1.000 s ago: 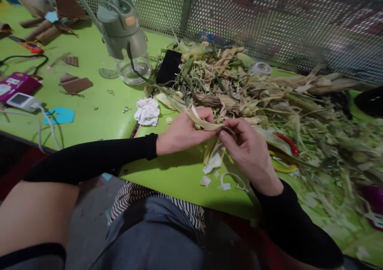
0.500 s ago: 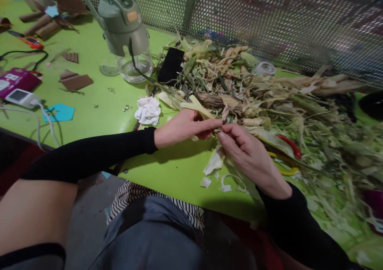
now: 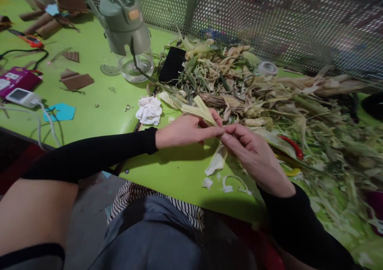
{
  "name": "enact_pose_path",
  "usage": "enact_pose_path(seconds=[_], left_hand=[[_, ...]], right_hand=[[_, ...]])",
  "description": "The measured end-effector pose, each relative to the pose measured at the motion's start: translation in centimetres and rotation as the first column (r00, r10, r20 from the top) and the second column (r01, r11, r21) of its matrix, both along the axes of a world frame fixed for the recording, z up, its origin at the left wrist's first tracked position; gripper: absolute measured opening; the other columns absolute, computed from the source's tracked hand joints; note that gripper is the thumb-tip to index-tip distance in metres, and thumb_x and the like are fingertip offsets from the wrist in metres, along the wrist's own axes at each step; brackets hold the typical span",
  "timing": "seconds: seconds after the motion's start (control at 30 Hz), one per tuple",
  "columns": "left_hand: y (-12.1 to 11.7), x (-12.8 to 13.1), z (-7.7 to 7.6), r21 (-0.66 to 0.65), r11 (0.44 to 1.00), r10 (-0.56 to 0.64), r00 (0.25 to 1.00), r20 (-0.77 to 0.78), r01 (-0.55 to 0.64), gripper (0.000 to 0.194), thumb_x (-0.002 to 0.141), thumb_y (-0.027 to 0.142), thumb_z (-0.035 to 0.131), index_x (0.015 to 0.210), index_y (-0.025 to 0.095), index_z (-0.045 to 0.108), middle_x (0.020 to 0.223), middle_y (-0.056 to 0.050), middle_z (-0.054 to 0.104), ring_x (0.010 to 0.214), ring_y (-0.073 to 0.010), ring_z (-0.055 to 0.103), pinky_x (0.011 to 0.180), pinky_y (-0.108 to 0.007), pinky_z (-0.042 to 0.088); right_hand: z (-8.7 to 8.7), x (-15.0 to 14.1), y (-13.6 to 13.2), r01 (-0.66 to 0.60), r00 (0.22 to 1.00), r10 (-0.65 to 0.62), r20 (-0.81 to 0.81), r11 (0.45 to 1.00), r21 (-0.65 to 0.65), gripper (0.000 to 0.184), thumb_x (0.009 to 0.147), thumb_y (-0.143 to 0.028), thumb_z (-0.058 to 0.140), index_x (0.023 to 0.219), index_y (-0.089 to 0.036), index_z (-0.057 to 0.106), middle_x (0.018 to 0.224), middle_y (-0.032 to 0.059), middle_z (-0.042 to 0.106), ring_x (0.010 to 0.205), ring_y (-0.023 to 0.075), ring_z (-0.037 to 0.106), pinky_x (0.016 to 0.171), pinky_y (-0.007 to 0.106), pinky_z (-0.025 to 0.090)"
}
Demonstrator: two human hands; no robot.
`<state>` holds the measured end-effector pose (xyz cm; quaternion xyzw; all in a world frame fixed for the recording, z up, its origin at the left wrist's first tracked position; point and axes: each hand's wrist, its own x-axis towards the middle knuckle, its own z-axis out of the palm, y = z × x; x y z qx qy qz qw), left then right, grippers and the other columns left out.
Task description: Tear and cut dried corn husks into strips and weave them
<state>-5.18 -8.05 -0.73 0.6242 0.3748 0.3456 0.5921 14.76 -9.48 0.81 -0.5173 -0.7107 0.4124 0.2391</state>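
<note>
Pale corn husk strips (image 3: 202,109) stick up from my left hand (image 3: 188,131), whose fingers are closed round them. My right hand (image 3: 259,158) meets it at the fingertips, thumb and forefinger pinched together at the husk's lower end. What exactly lies between those right fingertips is hidden. Below them a wider piece of husk (image 3: 216,161) reaches down over the green table (image 3: 167,174); I cannot tell whether it joins the held strips. Small white scraps (image 3: 207,183) lie nearby.
Behind my hands spreads a heap of dried husks (image 3: 227,84), with a black phone (image 3: 172,65) and a tape roll (image 3: 267,68). Crumpled tissue (image 3: 149,110), a large bottle (image 3: 127,34) and a purple box (image 3: 18,82) stand leftward. A perforated screen (image 3: 239,22) borders the back.
My fingertips have closed together, and the husk strips stand up more visibly above my left hand. Both hands have shifted very slightly to the right.
</note>
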Motion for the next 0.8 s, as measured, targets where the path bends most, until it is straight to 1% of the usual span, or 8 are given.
enact_pose_path(seconds=[0.07,0.17,0.27,0.4,0.5,0.6,0.7,0.8], left_hand=[[0.0,0.1,-0.1,0.050,0.998,-0.028,1.000,-0.014,0.028,0.023,0.093,0.037,0.061,0.098,0.016,0.056,0.086,0.001,0.063,0.070,-0.0091,0.062,0.065,-0.023,0.051],[0.1,0.1,0.1,-0.025,0.996,-0.089,0.996,0.023,0.090,0.021,0.095,0.035,0.059,0.097,0.015,0.052,0.077,0.002,0.062,0.068,-0.0088,0.061,0.068,-0.024,0.050],[0.1,0.1,0.5,-0.129,0.981,-0.128,0.981,0.143,0.146,0.029,0.090,0.036,0.068,0.102,0.013,0.054,0.076,0.002,0.063,0.071,-0.0089,0.061,0.070,-0.024,0.050],[-0.3,0.1,0.8,-0.175,0.964,-0.146,0.950,0.277,0.199,0.035,0.081,0.032,0.079,0.098,0.012,0.057,0.076,0.002,0.063,0.072,-0.0080,0.061,0.072,-0.025,0.050],[-0.9,0.4,0.6,-0.187,0.967,-0.104,0.941,0.323,0.171,0.034,0.081,0.031,0.080,0.096,0.014,0.055,0.075,0.004,0.062,0.069,-0.0074,0.060,0.070,-0.025,0.049],[-1.5,0.7,0.6,-0.178,0.980,-0.023,0.934,0.357,0.092,0.029,0.083,0.030,0.077,0.094,0.014,0.055,0.075,0.004,0.063,0.068,-0.0071,0.061,0.069,-0.024,0.050],[-1.6,0.7,0.9,-0.182,0.982,0.027,0.922,0.387,0.048,0.029,0.081,0.027,0.079,0.093,0.014,0.056,0.074,0.004,0.063,0.069,-0.0067,0.061,0.070,-0.022,0.050],[-1.4,0.4,1.3,-0.203,0.976,0.018,0.912,0.409,0.072,0.036,0.075,0.022,0.084,0.096,0.015,0.056,0.075,0.005,0.063,0.068,-0.0061,0.061,0.071,-0.022,0.050]], right_hand=[[0.2,0.0,0.2,0.008,1.000,-0.008,-0.006,0.999,0.034,0.023,0.090,-0.043,0.064,0.088,-0.021,0.065,0.076,0.0008,0.063,0.063,0.0130,0.050,0.054,0.026,0.037],[0.4,0.1,0.3,0.051,0.999,-0.049,-0.024,0.993,0.106,0.025,0.087,-0.045,0.070,0.082,-0.022,0.063,0.072,0.0007,0.064,0.060,0.0131,0.052,0.052,0.026,0.038],[0.7,0.2,0.3,0.057,0.997,-0.050,-0.059,0.992,0.115,0.025,0.086,-0.045,0.072,0.083,-0.023,0.061,0.071,0.0000,0.064,0.059,0.0133,0.055,0.051,0.026,0.041],[1.1,0.3,0.1,0.097,0.981,-0.084,-0.176,0.993,0.065,0.031,0.082,-0.045,0.078,0.090,-0.026,0.056,0.065,-0.0045,0.059,0.055,0.0134,0.057,0.048,0.025,0.042],[1.6,0.4,-0.1,0.096,0.971,-0.096,-0.221,0.995,-0.009,0.038,0.078,-0.047,0.082,0.093,-0.027,0.054,0.062,-0.0063,0.058,0.051,0.0129,0.055,0.045,0.025,0.040],[2.0,0.5,-0.4,0.063,0.974,-0.071,-0.215,0.997,-0.043,0.036,0.080,-0.048,0.080,0.096,-0.026,0.056,0.063,-0.0058,0.059,0.048,0.0109,0.050,0.044,0.024,0.038],[2.2,0.6,-0.7,0.037,0.987,-0.036,-0.156,0.999,0.008,0.025,0.087,-0.046,0.073,0.092,-0.025,0.061,0.064,-0.0045,0.057,0.051,0.0103,0.048,0.046,0.024,0.039],[2.1,0.7,-0.6,0.030,0.994,-0.019,-0.108,0.995,0.094,0.021,0.091,-0.045,0.069,0.089,-0.024,0.064,0.068,-0.0025,0.058,0.058,0.0118,0.052,0.053,0.025,0.042]])
